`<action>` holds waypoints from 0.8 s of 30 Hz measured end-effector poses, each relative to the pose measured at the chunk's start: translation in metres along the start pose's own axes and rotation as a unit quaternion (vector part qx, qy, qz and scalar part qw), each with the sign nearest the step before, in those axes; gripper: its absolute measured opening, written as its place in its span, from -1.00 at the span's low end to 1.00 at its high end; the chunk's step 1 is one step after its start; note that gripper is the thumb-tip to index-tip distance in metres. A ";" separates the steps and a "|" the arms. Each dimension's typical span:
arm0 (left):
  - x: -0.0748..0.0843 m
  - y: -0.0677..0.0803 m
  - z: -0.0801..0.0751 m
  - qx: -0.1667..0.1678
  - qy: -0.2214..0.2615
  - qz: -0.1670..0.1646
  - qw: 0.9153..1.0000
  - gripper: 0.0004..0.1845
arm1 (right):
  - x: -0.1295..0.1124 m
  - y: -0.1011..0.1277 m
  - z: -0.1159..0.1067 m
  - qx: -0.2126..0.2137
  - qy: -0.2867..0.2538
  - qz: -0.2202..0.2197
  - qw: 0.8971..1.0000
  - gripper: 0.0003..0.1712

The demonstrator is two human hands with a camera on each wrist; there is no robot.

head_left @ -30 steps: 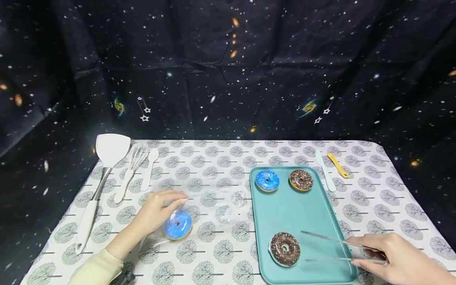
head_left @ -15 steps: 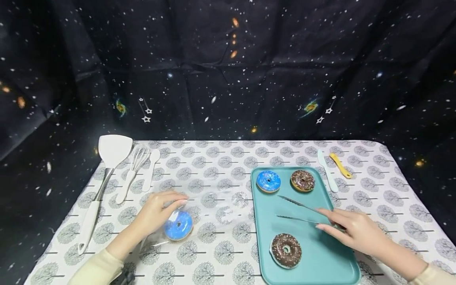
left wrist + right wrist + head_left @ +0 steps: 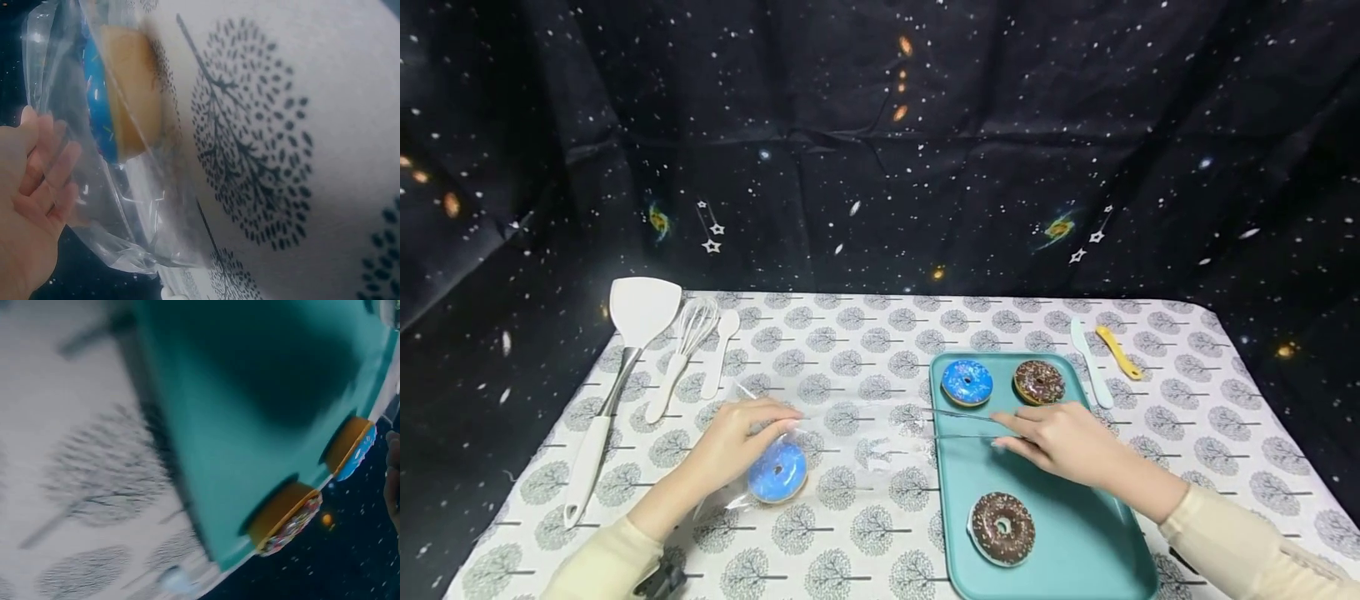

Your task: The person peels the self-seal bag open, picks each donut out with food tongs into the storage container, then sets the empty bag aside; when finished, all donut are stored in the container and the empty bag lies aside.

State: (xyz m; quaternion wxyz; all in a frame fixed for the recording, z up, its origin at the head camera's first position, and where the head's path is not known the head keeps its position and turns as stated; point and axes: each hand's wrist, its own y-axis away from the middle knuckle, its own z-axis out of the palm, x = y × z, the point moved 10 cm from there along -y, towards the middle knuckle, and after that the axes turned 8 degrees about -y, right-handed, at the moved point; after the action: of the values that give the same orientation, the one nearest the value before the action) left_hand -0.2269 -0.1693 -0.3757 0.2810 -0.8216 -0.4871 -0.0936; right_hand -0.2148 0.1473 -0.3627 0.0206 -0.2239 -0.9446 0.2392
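My left hand [image 3: 741, 442] arches over a clear plastic bag [image 3: 857, 437] lying on the tablecloth and holds its upper layer. A blue-iced donut [image 3: 777, 472] lies inside the bag. In the left wrist view the fingers [image 3: 44, 169] show through the plastic bag [image 3: 125, 206] beside the blue donut [image 3: 119, 100]. My right hand [image 3: 1056, 437] grips metal tongs [image 3: 962, 423] that point left, tips near the tray's left rim and the bag's mouth. The teal tray [image 3: 1075, 533] carries a blue donut [image 3: 967, 382] and two chocolate donuts [image 3: 1039, 382] [image 3: 1002, 527].
A white spatula [image 3: 625, 350], a whisk [image 3: 681, 354] and a white spoon [image 3: 718, 354] lie at the table's far left. A white knife [image 3: 1090, 362] and a yellow tool [image 3: 1117, 352] lie right of the tray. A dark starry cloth hangs behind.
My right hand carried the tongs from the tray's near right corner up and left across the tray; their tips now reach the bag's mouth. The left hand stayed on the bag.
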 end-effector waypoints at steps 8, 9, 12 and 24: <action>-0.001 -0.002 0.003 -0.004 0.000 -0.011 1.000 -0.84 | -0.011 -0.045 0.030 -0.052 -0.003 -0.024 0.998 -0.61; -0.001 -0.003 0.004 -0.007 0.003 -0.013 1.000 -0.84 | -0.014 -0.051 0.034 -0.063 0.001 -0.029 0.998 -0.61; -0.003 -0.003 0.007 -0.015 0.007 -0.024 1.000 -0.82 | -0.023 -0.070 0.046 -0.096 0.004 -0.040 0.995 -0.60; -0.002 -0.004 0.008 -0.024 0.016 -0.034 0.999 -0.79 | -0.044 -0.104 0.089 -0.150 -0.025 -0.035 0.988 -0.51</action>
State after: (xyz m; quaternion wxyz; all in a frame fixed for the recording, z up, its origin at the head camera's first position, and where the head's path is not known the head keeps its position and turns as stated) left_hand -0.2322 -0.1649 -0.3816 0.2654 -0.8095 -0.5078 -0.1285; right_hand -0.2317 0.0070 -0.3904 -0.0289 -0.1852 -0.9772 0.0995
